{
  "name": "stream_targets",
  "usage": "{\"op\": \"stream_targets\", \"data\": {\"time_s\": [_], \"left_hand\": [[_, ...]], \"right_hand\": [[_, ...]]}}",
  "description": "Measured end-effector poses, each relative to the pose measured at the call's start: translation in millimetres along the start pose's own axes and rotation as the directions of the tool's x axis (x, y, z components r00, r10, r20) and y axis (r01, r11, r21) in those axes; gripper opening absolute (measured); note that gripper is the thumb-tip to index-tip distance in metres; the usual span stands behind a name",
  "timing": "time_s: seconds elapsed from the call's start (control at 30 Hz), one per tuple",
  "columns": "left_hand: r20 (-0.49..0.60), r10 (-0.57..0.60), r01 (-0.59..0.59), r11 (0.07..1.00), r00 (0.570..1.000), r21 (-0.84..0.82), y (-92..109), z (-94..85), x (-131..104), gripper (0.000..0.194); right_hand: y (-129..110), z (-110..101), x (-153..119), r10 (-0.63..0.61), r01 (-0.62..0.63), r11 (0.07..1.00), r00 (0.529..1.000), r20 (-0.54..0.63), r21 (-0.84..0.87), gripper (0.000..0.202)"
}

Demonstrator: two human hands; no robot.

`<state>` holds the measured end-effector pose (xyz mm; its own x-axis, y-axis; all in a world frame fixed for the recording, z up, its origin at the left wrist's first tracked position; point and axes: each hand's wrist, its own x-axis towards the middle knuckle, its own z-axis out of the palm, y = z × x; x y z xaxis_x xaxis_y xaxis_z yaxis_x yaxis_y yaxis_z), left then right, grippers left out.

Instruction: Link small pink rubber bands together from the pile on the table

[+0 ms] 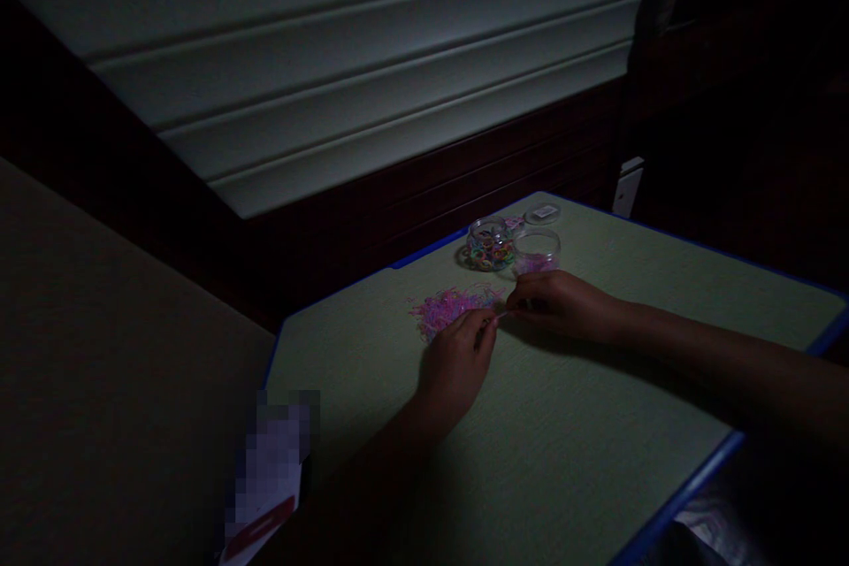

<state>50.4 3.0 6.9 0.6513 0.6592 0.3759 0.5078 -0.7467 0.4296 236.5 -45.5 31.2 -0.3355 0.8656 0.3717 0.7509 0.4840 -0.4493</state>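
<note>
A loose pile of small pink and purple bands [446, 308] lies on the pale green table [570, 424]. My left hand [461, 358] is at the pile's near edge, its thumb and fingers pinched on one end of a thin, light band. To the right, my right hand [554, 302] pinches the other end, so the band [502, 315] spans the short gap between the fingertips. Just behind my right hand stands an open clear jar [537, 249] with pink bands inside. Left of that jar is another clear jar [491, 246] holding multicoloured bands.
A clear round lid [542, 213] with a white label lies near the table's far corner. The table has a blue edge [696, 478]. Behind it are pale horizontal slats [371, 62]. A white and red object [265, 495], partly blurred, is at the lower left.
</note>
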Motion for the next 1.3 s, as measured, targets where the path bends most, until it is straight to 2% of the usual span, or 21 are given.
{"op": "stream_targets", "data": {"time_s": [0.5,0.9,1.3], "left_hand": [[0.021,-0.006,0.006,1.000,1.000,-0.012,-2.5,2.2,0.9,0.024],[0.031,0.036,-0.036,0.999,0.999,0.019,-1.3,1.0,-0.4,0.014],[0.026,0.018,-0.019,0.999,1.000,0.039,-0.3,1.2,-0.5,0.013]], "right_hand": [[1.4,-1.4,-0.1,-0.023,0.023,0.996,1.000,-0.003,-0.084,0.020],[-0.5,-1.5,0.1,-0.031,0.033,0.998,0.999,0.031,-0.058,0.020],[-3.1,-4.2,-0.3,-0.041,0.043,0.999,0.998,0.050,-0.033,0.021]]}}
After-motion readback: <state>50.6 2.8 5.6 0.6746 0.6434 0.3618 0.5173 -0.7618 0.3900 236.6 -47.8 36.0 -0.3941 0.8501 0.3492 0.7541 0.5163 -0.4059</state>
